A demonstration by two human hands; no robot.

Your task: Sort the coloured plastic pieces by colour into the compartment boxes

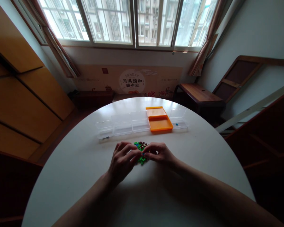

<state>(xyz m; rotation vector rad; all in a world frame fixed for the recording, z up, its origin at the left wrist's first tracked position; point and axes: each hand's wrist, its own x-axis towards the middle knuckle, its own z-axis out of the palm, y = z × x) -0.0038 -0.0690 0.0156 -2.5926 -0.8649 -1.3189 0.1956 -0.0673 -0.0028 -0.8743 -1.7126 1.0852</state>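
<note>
My left hand [123,157] and my right hand [161,154] meet over a small heap of tiny toy bricks [142,160], mostly green with some brown and blue. Fingers of both hands are pinched together, the tips almost touching. A speck of a blue brick [143,154] shows at the right fingertips. Whatever the left fingertips hold, if anything, is hidden. Part of the heap is covered by the hands. Beyond them, a clear box on the right holds a small blue-green brick [176,124]. Something small and dark [106,137] lies by the leftmost clear box.
A row of lidded boxes stands across the white round table [85,164]: several clear ones [121,128] and an orange box [161,128], lids swung back. Past the table are a wooden chair [200,93], a window with curtains, and a cabinet on the left.
</note>
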